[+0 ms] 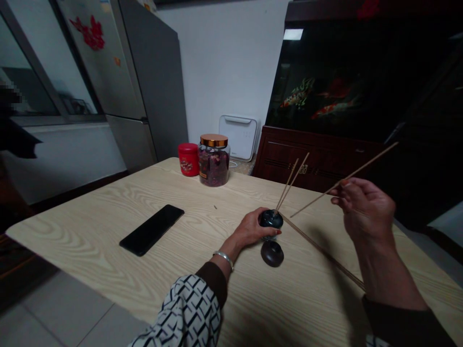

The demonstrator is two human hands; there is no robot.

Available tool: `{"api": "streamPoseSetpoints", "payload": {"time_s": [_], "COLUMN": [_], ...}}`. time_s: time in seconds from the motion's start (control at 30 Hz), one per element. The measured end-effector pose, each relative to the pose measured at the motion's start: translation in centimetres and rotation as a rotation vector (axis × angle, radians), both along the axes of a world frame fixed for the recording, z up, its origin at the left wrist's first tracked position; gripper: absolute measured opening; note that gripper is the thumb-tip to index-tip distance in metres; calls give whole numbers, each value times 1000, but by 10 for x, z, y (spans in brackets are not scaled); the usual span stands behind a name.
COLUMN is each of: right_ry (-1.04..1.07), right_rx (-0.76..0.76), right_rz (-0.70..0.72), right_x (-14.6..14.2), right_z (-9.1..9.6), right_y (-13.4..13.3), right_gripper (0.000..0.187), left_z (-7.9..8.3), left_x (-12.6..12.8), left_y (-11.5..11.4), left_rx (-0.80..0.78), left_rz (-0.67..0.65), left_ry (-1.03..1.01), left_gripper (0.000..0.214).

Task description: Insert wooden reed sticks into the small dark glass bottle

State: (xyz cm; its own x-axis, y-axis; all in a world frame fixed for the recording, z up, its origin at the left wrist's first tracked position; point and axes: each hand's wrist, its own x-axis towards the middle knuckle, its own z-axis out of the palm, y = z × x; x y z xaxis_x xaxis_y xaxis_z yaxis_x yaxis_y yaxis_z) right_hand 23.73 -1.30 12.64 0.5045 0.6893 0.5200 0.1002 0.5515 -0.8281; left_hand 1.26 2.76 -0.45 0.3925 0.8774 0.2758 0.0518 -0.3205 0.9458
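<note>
My left hand (253, 227) is wrapped around a small dark glass bottle (272, 220) standing on the table. Two thin reed sticks (291, 182) lean out of the bottle's mouth. In my right hand (365, 202) a single reed stick (314, 198) is pinched between thumb and fingers, slanting down so its lower tip hangs near the bottle. More reed sticks (325, 254) lie on the table to the right of the bottle, partly behind my right wrist. Just in front of the bottle sits a round dark brown cap (272, 254).
A black phone (152, 230) lies on the wooden table (202, 217) at left. Toward the back edge stand a red canister (188, 160) and a clear jar (214, 164) with a copper lid. Beyond are a white appliance (238, 137), a fridge (155, 72) and a fish tank (325, 82).
</note>
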Motion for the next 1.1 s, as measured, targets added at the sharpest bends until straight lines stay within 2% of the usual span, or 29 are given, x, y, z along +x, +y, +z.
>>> {"api": "streamPoseSetpoints", "payload": {"time_s": [0.07,0.13,0.4,0.63,0.77,0.87,0.93,1.0,1.1], "right_ry": [74,42,-107,-204,-321,-472,-654,-953,-1382], "right_rx": [93,121,57,-122,-288,-437,-539,-669,-899], "right_rz": [24,19,23,153,258,339,354,291,143], "right_x": [-19,-32,-46,-55,-56,-38,-17,7,32], "right_z": [2,-1,-19,-40,-46,-40,-37,-39,-56], "right_y": [-3,-4,0,7,10,10,11,14,19], "right_gripper": [18,18,18,22,30,33,30,21,12], "left_z": [2,3,1,-1,2,3,3,2,2], "left_x": [-1,-2,-2,-1,-1,-1,-1,-1,-1], "left_y": [-1,-1,0,0,-1,-2,-1,-1,-1], "left_rx": [8,17,5,11,34,27,15,2,2], "left_rz": [-5,-1,2,7,9,2,-5,-6,0], "left_ry": [10,24,22,13,17,15,9,4,6], "left_gripper": [67,67,70,68,66,66,66,67,68]}}
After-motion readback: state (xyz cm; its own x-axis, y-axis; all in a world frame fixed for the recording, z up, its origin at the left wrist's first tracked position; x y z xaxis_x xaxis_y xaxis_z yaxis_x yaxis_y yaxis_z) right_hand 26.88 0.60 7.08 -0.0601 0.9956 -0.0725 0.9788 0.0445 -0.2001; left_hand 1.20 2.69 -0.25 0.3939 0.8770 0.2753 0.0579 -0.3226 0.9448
